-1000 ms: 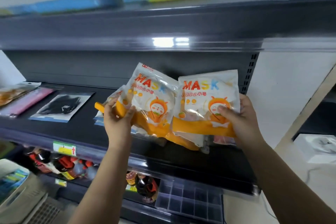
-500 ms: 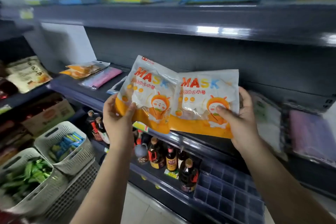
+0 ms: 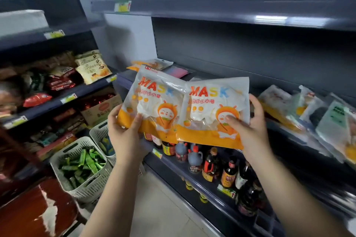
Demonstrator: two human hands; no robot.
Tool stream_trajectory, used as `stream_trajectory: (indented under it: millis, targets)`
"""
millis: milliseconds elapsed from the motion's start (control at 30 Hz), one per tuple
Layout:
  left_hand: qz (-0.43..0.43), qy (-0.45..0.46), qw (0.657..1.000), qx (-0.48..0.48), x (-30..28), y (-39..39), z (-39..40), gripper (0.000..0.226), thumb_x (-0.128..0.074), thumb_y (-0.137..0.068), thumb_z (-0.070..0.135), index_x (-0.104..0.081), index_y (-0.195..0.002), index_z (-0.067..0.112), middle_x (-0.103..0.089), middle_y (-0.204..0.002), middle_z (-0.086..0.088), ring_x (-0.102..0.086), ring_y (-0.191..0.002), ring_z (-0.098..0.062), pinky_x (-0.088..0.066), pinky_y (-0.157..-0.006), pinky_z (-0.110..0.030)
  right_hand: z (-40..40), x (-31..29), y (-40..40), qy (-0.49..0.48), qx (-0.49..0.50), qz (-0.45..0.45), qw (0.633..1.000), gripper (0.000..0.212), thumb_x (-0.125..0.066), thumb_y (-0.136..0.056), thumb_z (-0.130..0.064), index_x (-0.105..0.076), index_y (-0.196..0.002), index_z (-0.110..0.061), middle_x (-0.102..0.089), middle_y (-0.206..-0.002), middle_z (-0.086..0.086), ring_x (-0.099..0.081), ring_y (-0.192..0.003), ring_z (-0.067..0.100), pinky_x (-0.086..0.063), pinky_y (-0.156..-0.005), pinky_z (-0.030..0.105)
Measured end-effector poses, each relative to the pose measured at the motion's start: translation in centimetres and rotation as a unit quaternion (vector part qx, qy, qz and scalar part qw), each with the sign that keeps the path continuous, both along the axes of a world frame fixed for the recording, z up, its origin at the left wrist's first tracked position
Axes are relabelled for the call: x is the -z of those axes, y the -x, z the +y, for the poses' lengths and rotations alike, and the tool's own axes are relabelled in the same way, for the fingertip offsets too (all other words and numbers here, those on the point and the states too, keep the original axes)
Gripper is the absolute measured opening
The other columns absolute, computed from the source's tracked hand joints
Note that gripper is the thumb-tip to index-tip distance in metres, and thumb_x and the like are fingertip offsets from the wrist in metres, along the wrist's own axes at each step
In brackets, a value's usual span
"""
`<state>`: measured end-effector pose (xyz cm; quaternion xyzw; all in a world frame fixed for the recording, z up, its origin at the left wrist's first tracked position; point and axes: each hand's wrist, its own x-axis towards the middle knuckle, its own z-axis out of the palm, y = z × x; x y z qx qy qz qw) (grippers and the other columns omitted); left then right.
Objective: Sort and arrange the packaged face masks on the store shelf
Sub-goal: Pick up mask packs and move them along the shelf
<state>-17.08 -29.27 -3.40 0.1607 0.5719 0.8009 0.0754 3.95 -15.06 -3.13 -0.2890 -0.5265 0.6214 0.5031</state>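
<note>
**Orange-and-white mask packs held up in front of the shelf**

Orange and white plastic catches the light on two packets printed "MASK", held side by side in the air before the dark grey shelf (image 3: 217,84). The left hand (image 3: 125,132) grips the left mask pack (image 3: 152,100) at its lower left corner, thumb pressed on the front and fingers curled behind. The right hand (image 3: 248,131) grips the right mask pack (image 3: 215,109) along its right edge, thumb laid across the cartoon face and fingers wrapped round the back. The right pack's left edge overlaps the left pack, which tilts slightly.

Behind them, at the shelf's far left end, lie another orange pack (image 3: 154,63) and a pink pack (image 3: 178,72). More packaged masks (image 3: 308,113) sit jumbled at the right end, blurred. Sauce bottles (image 3: 210,163) stand in a row on the shelf below. To the left, a white basket (image 3: 90,184) holds green packets, a second basket sits just behind it, and snack bags (image 3: 92,65) fill a neighbouring rack.
</note>
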Motion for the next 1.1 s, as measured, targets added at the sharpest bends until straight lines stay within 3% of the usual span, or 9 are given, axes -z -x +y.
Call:
stream_trajectory:
  millis: [100,200,267,367,567,700,867,967,1100]
  targets:
    - [-0.009,-0.014,1.000,-0.001,-0.1,2.2,-1.3,0.037,-0.067,-0.084,0.003,-0.054,-0.112,0.024,-0.062,-0.100,0.007,-0.063,-0.094,-0.018,-0.057,-0.082,-0.043,-0.8,0.3,3.1,-0.001,-0.019,-0.003,1.000,0.069,-0.070,-0.074,0.004,-0.044,-0.123,-0.037,-0.062,-0.117,-0.012,-0.063,-0.106,0.008,-0.057,-0.075,0.022]
    - [-0.016,-0.008,1.000,-0.020,-0.2,4.3,-2.1,0.039,-0.067,-0.085,0.005,-0.052,-0.116,0.023,-0.060,-0.101,0.010,-0.064,-0.091,-0.012,-0.059,-0.066,-0.030,-1.0,0.6,5.8,0.004,-0.037,-0.006,0.999,0.068,-0.073,-0.070,-0.002,-0.046,-0.117,-0.043,-0.062,-0.118,-0.012,-0.062,-0.108,0.009,-0.057,-0.072,0.022]
    - [-0.025,-0.013,0.999,-0.034,-0.1,5.8,-2.4,0.040,-0.067,-0.084,0.004,-0.052,-0.115,0.024,-0.059,-0.103,0.008,-0.063,-0.089,-0.009,-0.056,-0.060,-0.023,-1.0,0.9,7.6,0.011,-0.049,-0.010,0.999,0.071,-0.077,-0.064,-0.013,-0.046,-0.121,-0.043,-0.060,-0.124,-0.007,-0.061,-0.112,0.012,-0.056,-0.077,0.029]
    - [-0.012,0.001,0.998,-0.057,0.3,7.9,-2.8,0.038,-0.068,-0.084,0.005,-0.053,-0.112,0.025,-0.057,-0.111,0.001,-0.062,-0.093,-0.014,-0.057,-0.062,-0.024,-0.7,1.1,10.7,0.022,-0.075,-0.013,0.997,0.076,-0.077,-0.062,-0.016,-0.045,-0.128,-0.039,-0.058,-0.129,-0.004,-0.060,-0.115,0.016,-0.053,-0.089,0.044]
    - [-0.006,0.005,0.996,-0.086,1.0,13.3,-2.0,0.037,-0.069,-0.083,0.007,-0.055,-0.106,0.032,-0.059,-0.101,0.009,-0.063,-0.085,-0.008,-0.057,-0.063,-0.025,0.9,2.2,18.0,0.049,-0.126,-0.003,0.991,0.089,-0.082,-0.061,-0.023,-0.038,-0.138,-0.031,-0.059,-0.131,-0.002,-0.059,-0.117,0.019,-0.051,-0.091,0.048]
    - [-0.001,0.006,0.995,-0.099,1.5,17.9,-0.3,0.038,-0.070,-0.083,0.008,-0.056,-0.099,0.040,-0.060,-0.109,0.003,-0.064,-0.094,-0.015,-0.058,-0.072,-0.035,3.0,2.8,23.5,0.070,-0.137,0.012,0.988,0.078,-0.072,-0.073,0.000,-0.039,-0.137,-0.031,-0.059,-0.129,-0.003,-0.060,-0.116,0.019,-0.050,-0.093,0.052]
    - [-0.008,-0.016,0.994,-0.108,1.6,23.1,2.6,0.040,-0.069,-0.083,0.005,-0.056,-0.100,0.039,-0.060,-0.111,0.001,-0.063,-0.097,-0.016,-0.058,-0.070,-0.033,6.3,2.5,29.0,0.068,-0.153,0.022,0.986,0.076,-0.076,-0.068,-0.007,-0.044,-0.132,-0.035,-0.061,-0.127,-0.003,-0.061,-0.113,0.019,-0.049,-0.092,0.056]
    - [-0.006,-0.006,0.994,-0.109,1.8,25.7,4.1,0.041,-0.073,-0.080,0.010,-0.058,-0.097,0.045,-0.060,-0.115,-0.001,-0.063,-0.101,-0.020,-0.057,-0.079,-0.045,7.9,2.4,31.8,0.046,-0.134,0.017,0.990,0.076,-0.073,-0.072,0.002,-0.042,-0.134,-0.029,-0.058,-0.129,-0.003,-0.059,-0.115,0.017,-0.053,-0.091,0.044]
    - [-0.013,-0.004,0.994,-0.104,1.9,28.5,5.6,0.042,-0.072,-0.081,0.011,-0.058,-0.097,0.046,-0.062,-0.114,-0.001,-0.064,-0.102,-0.022,-0.056,-0.082,-0.047,8.8,2.4,34.8,0.036,-0.126,0.007,0.991,0.076,-0.069,-0.074,0.009,-0.039,-0.136,-0.024,-0.059,-0.125,-0.007,-0.061,-0.109,0.009,-0.055,-0.084,0.026]
